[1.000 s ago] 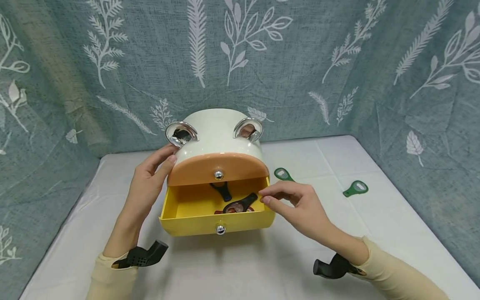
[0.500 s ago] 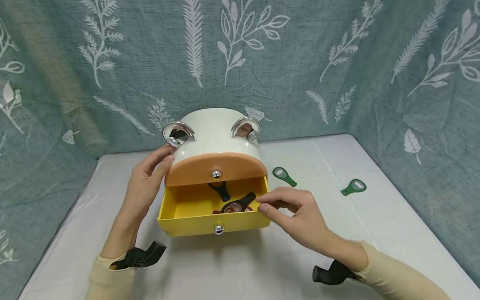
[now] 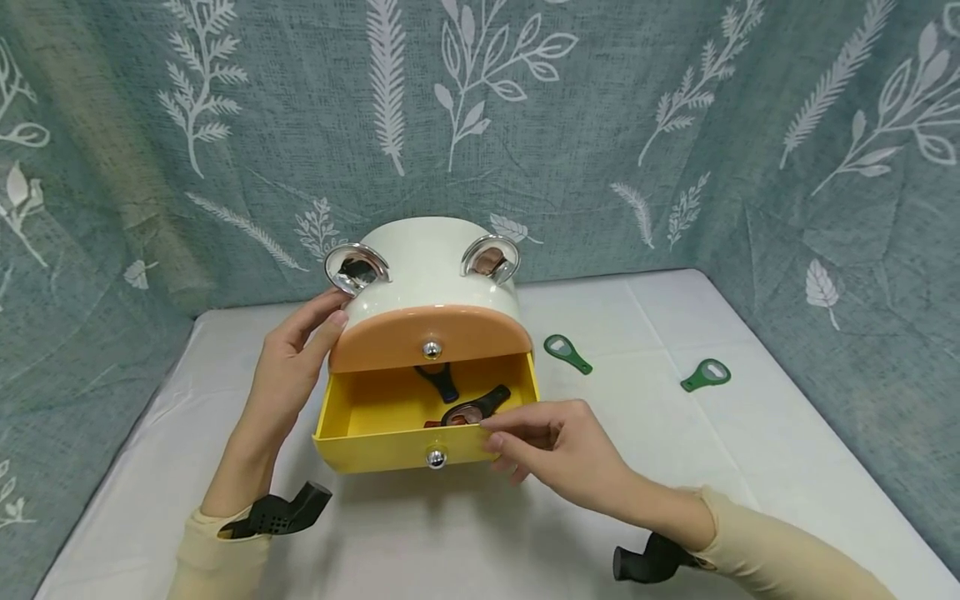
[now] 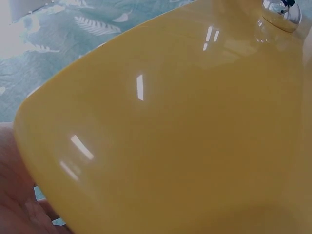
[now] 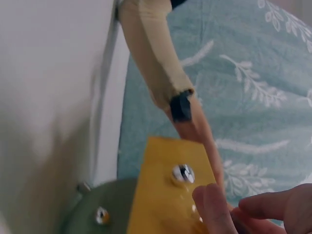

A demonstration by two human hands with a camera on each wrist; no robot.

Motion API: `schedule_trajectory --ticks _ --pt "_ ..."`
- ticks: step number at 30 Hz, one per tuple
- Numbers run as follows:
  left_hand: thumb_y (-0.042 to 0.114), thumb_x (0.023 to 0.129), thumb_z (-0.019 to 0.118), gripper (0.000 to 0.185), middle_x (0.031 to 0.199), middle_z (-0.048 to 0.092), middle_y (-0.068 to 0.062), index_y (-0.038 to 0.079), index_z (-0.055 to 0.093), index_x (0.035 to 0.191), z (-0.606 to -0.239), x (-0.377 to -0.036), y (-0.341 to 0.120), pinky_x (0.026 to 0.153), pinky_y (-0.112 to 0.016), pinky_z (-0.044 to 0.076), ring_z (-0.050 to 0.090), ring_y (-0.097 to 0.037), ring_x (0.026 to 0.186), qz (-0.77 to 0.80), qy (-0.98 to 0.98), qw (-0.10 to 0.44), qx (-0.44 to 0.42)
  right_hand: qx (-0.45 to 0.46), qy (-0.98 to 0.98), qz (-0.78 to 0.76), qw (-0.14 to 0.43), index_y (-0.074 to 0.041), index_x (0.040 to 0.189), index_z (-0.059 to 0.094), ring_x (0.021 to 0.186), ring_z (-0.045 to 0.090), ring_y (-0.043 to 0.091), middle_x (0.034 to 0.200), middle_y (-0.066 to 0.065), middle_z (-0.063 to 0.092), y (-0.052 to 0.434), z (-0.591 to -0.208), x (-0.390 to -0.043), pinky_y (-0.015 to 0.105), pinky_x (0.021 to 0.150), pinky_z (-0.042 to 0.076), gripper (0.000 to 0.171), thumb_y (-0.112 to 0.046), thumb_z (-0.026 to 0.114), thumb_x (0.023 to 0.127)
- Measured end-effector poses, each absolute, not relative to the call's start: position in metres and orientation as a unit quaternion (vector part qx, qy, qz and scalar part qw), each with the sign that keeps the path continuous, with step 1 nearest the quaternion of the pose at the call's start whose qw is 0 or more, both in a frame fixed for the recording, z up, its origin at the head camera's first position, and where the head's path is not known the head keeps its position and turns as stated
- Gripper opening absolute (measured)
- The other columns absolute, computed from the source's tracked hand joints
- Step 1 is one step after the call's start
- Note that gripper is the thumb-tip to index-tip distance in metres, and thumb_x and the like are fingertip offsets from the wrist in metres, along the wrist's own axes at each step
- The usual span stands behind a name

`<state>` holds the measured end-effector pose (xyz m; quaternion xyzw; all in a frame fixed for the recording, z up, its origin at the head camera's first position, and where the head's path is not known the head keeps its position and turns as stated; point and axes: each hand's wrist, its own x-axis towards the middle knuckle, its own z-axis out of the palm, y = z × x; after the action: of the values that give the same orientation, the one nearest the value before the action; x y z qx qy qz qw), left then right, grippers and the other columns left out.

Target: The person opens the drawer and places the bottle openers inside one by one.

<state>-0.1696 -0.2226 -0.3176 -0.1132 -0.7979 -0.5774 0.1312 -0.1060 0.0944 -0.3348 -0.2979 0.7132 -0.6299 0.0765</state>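
Two drawers on one small white cabinet [image 3: 431, 267]: upper orange drawer [image 3: 430, 337] closed, lower yellow drawer [image 3: 390, 433] pulled out toward the viewer. No brand, label or writing legible anywhere. Inside the yellow drawer, two dark bottle openers [image 3: 468, 408] lying on the floor of it, one near the back, one toward the right front, something reddish beneath the nearer one, too hidden to name. Chrome knob [image 3: 436, 457] at the middle of the yellow front, another on the orange front, two chrome ear-shaped loops on the cabinet top. Green bottle opener [image 3: 567, 353] on the white surface [image 3: 675, 433] just right of the cabinet, second green opener [image 3: 706, 376] farther right, well apart from the first. Leaf-patterned blue-grey cloth behind and at both sides. Left hand [image 3: 292, 367] resting against the cabinet's left side beside the orange drawer, fingers gently bent and laid on it, forearm angled up from the near edge. Right hand [image 3: 551, 454] at the right end of the yellow drawer's front, fingers [image 3: 510, 433] loosely curled over the rim, thumb side against the panel, sleeve trailing back to the right.
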Motion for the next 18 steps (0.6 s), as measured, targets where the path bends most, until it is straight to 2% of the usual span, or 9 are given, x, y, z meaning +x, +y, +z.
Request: schedule_trajectory --ticks 7,12,18 --pt "0.030 0.103 0.054 0.046 0.151 0.042 -0.007 0.006 0.052 0.143 -0.318 -0.169 -0.223 0.113 -0.054 0.022 0.029 -0.022 0.142 -0.579 -0.797 0.130 -0.113 -0.292 0.715 -0.626 0.115 -0.005 0.115 0.074 0.072 0.071 0.020 0.094 0.003 0.073 0.073 -0.349 -0.099 0.037 0.058 0.059 0.023 -0.012 0.069 0.093" --pt "0.031 0.103 0.054 0.046 0.151 0.041 -0.006 0.008 0.052 0.143 -0.317 -0.169 -0.223 0.113 -0.054 0.021 0.028 -0.021 0.143 -0.584 -0.794 0.124 -0.117 -0.272 0.714 -0.629 0.140 -0.010 0.119 0.073 0.077 0.071 0.022 0.100 0.002 0.071 0.065 -0.356 -0.098 0.040 0.060 0.059 0.025 -0.013 0.069 0.094" --pt "0.031 0.103 0.054 0.046 0.150 0.042 -0.005 0.009 0.053 0.143 -0.317 -0.169 -0.223 0.113 -0.055 0.020 0.028 -0.021 0.142 -0.583 -0.794 0.126 -0.114 -0.259 0.698 -0.651 0.145 -0.009 0.121 0.071 0.086 0.070 0.028 0.104 0.005 0.072 0.058 -0.365 -0.098 0.041 0.065 0.059 0.028 -0.009 0.068 0.094"
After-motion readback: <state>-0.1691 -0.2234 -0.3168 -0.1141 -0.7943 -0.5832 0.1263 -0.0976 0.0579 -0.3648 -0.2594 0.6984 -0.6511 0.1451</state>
